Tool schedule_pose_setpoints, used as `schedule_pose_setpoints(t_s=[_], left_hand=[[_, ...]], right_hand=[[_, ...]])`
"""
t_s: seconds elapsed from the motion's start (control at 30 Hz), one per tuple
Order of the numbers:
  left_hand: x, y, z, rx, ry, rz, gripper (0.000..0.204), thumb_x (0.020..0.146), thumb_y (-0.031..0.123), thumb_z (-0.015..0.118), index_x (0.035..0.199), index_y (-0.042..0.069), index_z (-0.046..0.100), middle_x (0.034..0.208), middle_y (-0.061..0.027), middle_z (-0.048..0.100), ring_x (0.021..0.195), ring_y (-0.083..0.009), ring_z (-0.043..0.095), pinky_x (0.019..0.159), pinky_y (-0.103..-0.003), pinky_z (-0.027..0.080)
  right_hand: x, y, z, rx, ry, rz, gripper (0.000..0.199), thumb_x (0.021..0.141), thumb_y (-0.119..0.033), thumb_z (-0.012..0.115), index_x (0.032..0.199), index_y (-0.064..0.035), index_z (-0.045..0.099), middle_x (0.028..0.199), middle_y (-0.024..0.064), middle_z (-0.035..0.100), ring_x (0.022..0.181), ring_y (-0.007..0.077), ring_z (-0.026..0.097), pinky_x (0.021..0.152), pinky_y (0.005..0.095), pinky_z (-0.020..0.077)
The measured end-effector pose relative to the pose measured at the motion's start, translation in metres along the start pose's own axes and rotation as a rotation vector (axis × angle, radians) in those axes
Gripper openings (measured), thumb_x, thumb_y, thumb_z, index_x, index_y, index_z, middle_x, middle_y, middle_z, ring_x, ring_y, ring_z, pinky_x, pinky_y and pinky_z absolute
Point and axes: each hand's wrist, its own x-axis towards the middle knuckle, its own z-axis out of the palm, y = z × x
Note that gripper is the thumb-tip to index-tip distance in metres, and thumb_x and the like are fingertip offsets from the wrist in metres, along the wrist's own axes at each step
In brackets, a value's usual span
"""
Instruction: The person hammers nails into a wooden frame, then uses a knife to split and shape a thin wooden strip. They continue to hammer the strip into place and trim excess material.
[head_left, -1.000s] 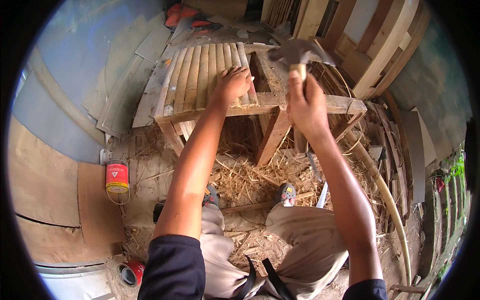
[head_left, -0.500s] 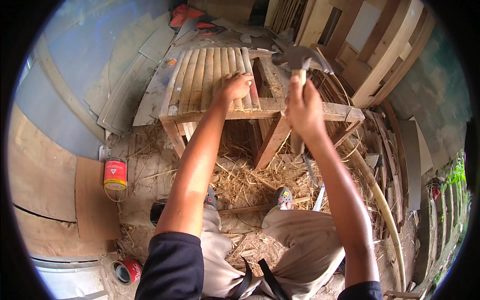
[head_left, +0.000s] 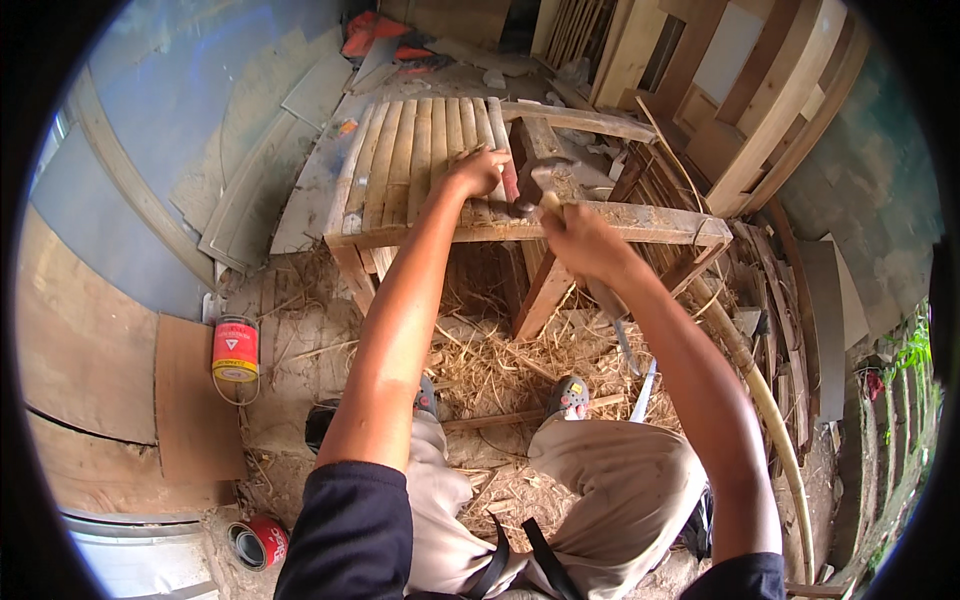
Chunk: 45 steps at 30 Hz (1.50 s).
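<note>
My right hand [head_left: 592, 240] is closed round the wooden handle of a claw hammer [head_left: 545, 180]. The hammer's striking end is down at the near end of the rightmost bamboo slats [head_left: 498, 210]; blur hides whether it touches, and no nail can be made out. My left hand [head_left: 478, 174] rests on the right side of the bamboo slats, fingers curled over the outer slat, whose edge is reddish. The slats lie side by side over the left part of a low wooden frame [head_left: 650, 222]. The frame's right part is open, showing crosspieces.
Wood shavings [head_left: 480, 360] cover the ground below. A red paint can [head_left: 236, 350] stands at left, with another red can [head_left: 258, 542] lying nearer. A long bamboo pole [head_left: 760, 400] and stacked boards line the right. A blade [head_left: 645, 390] lies near my foot. Wooden panels [head_left: 770, 110] lean behind.
My right hand has swung the hammer down and left, from above the frame to the slats' near end. The left hand stays on the slats.
</note>
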Motion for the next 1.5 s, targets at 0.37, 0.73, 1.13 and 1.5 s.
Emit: schedule_pose_setpoints(t_s=[0.37, 0.73, 1.13, 1.5], left_hand=[[0.009, -0.009, -0.001, -0.599, 0.057, -0.007, 0.057, 0.094, 0.020, 0.036, 0.149, 0.004, 0.041, 0.154, -0.0216, 0.037, 0.146, -0.0298, 0.032, 0.120, -0.036, 0.022], [-0.110, 0.035, -0.026, -0.898, 0.026, -0.005, 0.058, 0.105, 0.040, 0.046, 0.151, 0.006, 0.037, 0.150, -0.0098, 0.048, 0.145, -0.0233, 0.033, 0.119, -0.037, 0.023], [-0.466, 0.001, 0.048, -1.131, 0.736, -0.470, 0.030, 0.099, 0.023, 0.063, 0.119, 0.002, 0.066, 0.105, -0.0100, 0.073, 0.099, -0.0160, 0.069, 0.082, -0.029, 0.053], [-0.577, -0.063, 0.271, -0.350, 0.720, -1.109, 0.017, 0.094, 0.013, 0.060, 0.104, 0.003, 0.070, 0.100, -0.0147, 0.071, 0.092, -0.0304, 0.069, 0.081, -0.040, 0.053]], right_hand=[[0.000, 0.003, -0.005, 0.181, -0.360, 0.434, 0.046, 0.104, -0.037, 0.046, 0.101, 0.0077, 0.058, 0.074, 0.0168, 0.065, 0.058, 0.0242, 0.064, 0.054, 0.0380, 0.0515], [-0.069, 0.004, 0.030, 1.267, -0.043, 0.662, 0.034, 0.099, -0.041, 0.060, 0.092, -0.0093, 0.050, 0.072, -0.0018, 0.048, 0.050, 0.0067, 0.040, 0.043, 0.0254, 0.0336], [-0.076, -0.081, 0.051, 1.619, -0.593, 0.565, 0.025, 0.100, -0.012, 0.053, 0.120, 0.0027, 0.048, 0.090, 0.0020, 0.051, 0.056, 0.0018, 0.038, 0.042, 0.0172, 0.0318], [-0.109, -0.199, 0.132, 1.434, -1.003, 0.824, 0.007, 0.096, -0.007, 0.056, 0.097, -0.0021, 0.051, 0.081, 0.0021, 0.053, 0.061, 0.0049, 0.048, 0.048, 0.0207, 0.0389]])
